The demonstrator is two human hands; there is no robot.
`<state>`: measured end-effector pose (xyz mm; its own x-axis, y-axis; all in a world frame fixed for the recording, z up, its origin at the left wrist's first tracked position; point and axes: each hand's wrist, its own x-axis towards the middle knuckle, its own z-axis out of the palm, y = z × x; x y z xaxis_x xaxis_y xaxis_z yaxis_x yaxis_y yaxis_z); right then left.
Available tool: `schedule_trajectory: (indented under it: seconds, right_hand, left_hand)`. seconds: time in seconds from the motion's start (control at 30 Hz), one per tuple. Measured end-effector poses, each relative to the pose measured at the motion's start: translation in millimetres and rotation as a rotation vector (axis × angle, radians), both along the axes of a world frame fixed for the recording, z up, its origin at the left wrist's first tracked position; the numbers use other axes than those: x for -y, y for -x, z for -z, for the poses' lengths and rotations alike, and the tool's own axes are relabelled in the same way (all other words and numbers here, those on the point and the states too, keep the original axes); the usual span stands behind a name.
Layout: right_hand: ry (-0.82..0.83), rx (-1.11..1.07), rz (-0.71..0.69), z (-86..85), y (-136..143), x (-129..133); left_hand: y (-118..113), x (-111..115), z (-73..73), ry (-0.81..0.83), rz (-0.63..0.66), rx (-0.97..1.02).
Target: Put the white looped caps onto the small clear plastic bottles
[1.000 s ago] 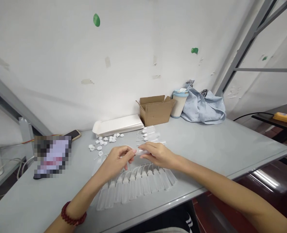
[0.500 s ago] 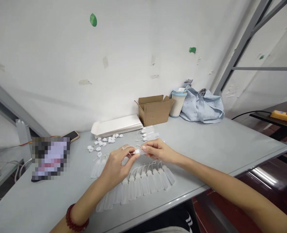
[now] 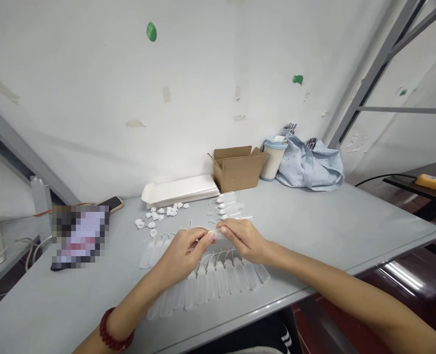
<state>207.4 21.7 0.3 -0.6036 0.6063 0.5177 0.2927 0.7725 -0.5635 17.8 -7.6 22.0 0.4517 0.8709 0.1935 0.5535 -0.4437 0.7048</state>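
Between my two hands is a small translucent plastic bottle (image 3: 218,235), mostly covered by fingers. My left hand (image 3: 183,253) pinches its white neck end, where a thin white cord comes out. The fingers of my right hand (image 3: 246,239) are closed round its body. Below my hands, a row of similar bottles with white tops and cords (image 3: 223,280) lies on the table, partly behind my left forearm. Beyond the right hand lie several more bottles (image 3: 230,206). Small white caps or fittings (image 3: 171,211) are scattered behind my left hand.
Along the wall stand a stack of white flat boxes (image 3: 183,189), an open cardboard box (image 3: 240,174), a lidded cup (image 3: 273,160) and a light blue cloth bag (image 3: 312,167). A phone (image 3: 112,204) and a blurred-out item (image 3: 81,238) lie left on the grey table (image 3: 302,221).
My left thumb and fingers have closed in over the bottle's neck, and my right fingers have shifted along it, so less of it shows. The view has tilted slightly.
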Motion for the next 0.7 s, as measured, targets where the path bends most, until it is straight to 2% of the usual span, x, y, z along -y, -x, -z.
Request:
schedule_trajectory:
  seconds: [0.13,0.33,0.43,0.57,0.63,0.7]
  right_hand:
    - [0.285,-0.019,0.031,-5.9,1,2]
    - [1.042,-0.169,-0.183,-7.0,-2,-7]
    - [1.256,-0.185,-0.232,-7.6,-5,-9]
    - [1.297,-0.177,-0.197,-8.2,-6,-13]
    - [1.168,-0.215,-0.153,-7.8,-7,-17]
    - [0.893,-0.269,-0.035,-6.4,-10,-25]
  left_hand:
    - [1,2,3.7,-0.272,0.041,-0.099]
    - [2,2,12.3,-0.551,0.107,-0.199]
    - [0,2,14.7,-0.613,0.121,-0.211]
    - [1,-1,16.4,-0.565,0.107,-0.208]
    - [5,-5,16.6,-0.484,0.047,-0.21]
    - [11,-11,15.8,-0.399,-0.073,-0.217]
